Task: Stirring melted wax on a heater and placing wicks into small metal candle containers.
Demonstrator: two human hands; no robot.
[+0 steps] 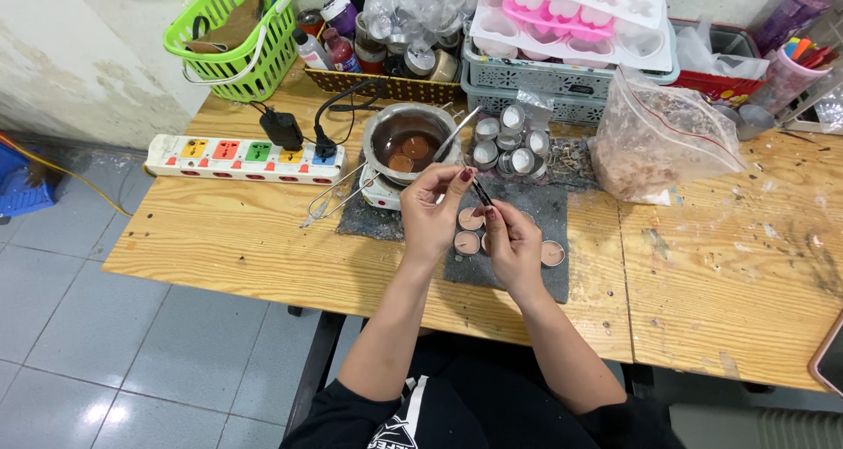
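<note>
Both arms reach forward over the grey mat. The left hand is curled, its fingers pinched near a thin dark stick. The right hand pinches the stick's lower end. Small pink candle cups lie just under the hands.

Both forearms come up from 6 o'clock and angle in toward each other. The left hand is raised, fingers curled, thumb and forefinger pinched together at about 1 o'clock. The right hand sits just beside it at 4 o'clock, fingertips pinched too, pointing toward 11.
</note>
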